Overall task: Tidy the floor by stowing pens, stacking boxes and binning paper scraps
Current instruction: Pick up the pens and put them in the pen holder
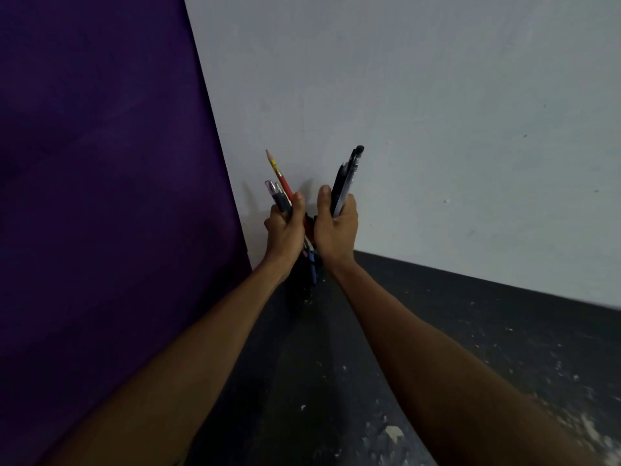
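Note:
Both arms reach forward, the hands raised side by side in front of the pale wall. My left hand (285,227) grips a bundle of pens (277,193) with a red pencil (280,174) sticking up highest. My right hand (336,227) grips several dark pens (346,176) that point up and slightly right. The lower ends of the pens (312,260) hang down between my two wrists, one of them blue. The hands almost touch at the thumbs.
A purple panel (100,196) fills the left side. The pale wall (437,112) meets a dark floor (470,348) speckled with white flecks. A small paper scrap (394,433) lies on the floor near the bottom.

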Tool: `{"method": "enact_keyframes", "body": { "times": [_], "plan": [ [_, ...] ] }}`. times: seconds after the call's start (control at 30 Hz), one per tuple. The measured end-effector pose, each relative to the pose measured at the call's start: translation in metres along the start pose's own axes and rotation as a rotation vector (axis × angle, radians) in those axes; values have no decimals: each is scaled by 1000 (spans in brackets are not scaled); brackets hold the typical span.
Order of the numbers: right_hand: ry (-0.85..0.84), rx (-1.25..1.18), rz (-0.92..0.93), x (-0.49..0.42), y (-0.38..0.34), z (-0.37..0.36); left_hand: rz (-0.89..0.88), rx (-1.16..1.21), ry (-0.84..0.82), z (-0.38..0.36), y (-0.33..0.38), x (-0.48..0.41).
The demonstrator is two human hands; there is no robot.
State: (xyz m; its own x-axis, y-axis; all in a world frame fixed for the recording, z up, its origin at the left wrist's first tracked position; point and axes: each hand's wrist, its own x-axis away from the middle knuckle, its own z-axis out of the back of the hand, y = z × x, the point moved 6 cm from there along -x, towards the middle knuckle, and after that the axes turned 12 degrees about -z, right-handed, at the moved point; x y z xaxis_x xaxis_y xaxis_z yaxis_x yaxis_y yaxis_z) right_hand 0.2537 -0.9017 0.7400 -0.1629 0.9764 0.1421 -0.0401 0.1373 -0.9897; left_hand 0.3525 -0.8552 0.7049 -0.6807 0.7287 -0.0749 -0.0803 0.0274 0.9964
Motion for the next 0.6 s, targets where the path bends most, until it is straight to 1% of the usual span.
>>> {"method": "enact_keyframes", "body": {
  "times": [0.1,0.17,0.27,0.4,0.5,0.6],
  "plan": [
    [59,63,51,5,0,0,14,-21,-42,-1,-9,3],
    [100,102,53,9,1,0,18,-9,-59,0,-12,6],
    [159,178,2,14,8,1,-60,45,-95,-2,-12,7],
    [127,267,5,16,27,5,-119,-13,-83,2,-11,7],
    [89,313,-26,9,39,3,-126,-42,-73,2,-10,7],
    [47,277,-57,6,36,-4,-145,-51,-61,3,-8,6]
  ]
}}
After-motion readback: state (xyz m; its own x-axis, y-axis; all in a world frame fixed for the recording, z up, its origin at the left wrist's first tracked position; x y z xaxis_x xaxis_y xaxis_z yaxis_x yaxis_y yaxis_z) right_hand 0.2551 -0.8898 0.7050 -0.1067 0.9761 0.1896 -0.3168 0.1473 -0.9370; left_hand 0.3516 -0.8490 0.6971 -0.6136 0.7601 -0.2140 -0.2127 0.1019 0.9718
